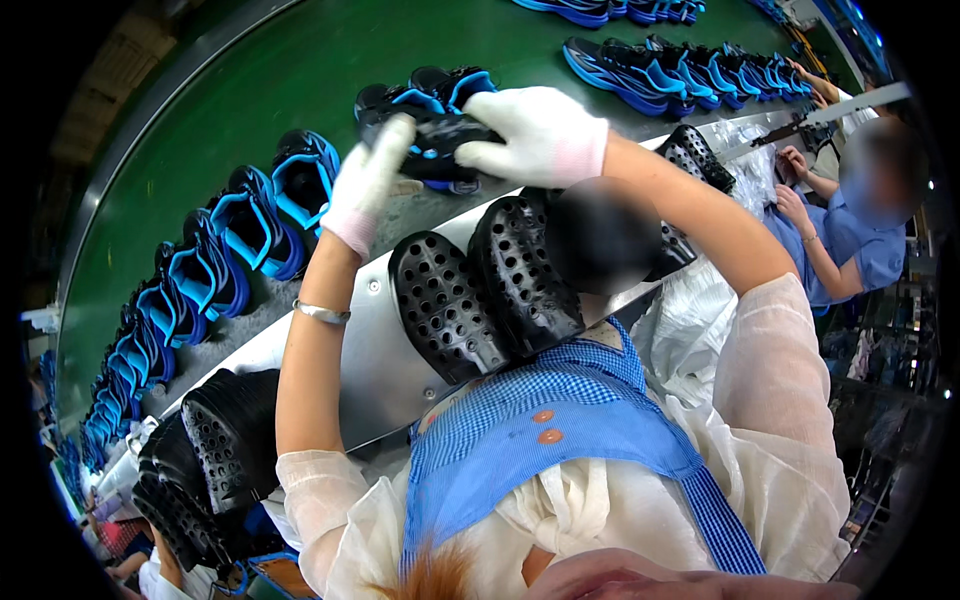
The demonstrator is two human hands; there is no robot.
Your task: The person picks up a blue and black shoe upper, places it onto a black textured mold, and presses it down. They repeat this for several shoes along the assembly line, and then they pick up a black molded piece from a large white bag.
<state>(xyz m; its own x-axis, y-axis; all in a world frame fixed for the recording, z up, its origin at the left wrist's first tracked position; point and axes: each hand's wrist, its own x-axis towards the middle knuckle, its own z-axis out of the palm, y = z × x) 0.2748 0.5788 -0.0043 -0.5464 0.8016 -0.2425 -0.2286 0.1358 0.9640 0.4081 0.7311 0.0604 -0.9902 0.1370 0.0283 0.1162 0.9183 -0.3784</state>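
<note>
Both my hands wear white gloves and are raised over the edge of the green surface. Between them is a black perforated shoe insert [438, 138], blurred, with blue showing in small spots on it. My left hand [372, 178] closes on its left end, thumb up. From the right, my right hand [538, 135] grips the other end with curled fingers. Black-and-blue sports shoes [470, 88] stand just behind, partly covered by the hands. Nearer me, a perforated black insert [445, 305] leans beside a second black insert [522, 280] on the metal ledge.
A curved row of shoes [250, 225] runs left along the green surface [240, 90]; another shoe row [680, 75] stands far right. More black inserts [225, 435] are stacked at lower left. White plastic sheeting [690, 330] hangs at right, near a co-worker in blue [850, 245].
</note>
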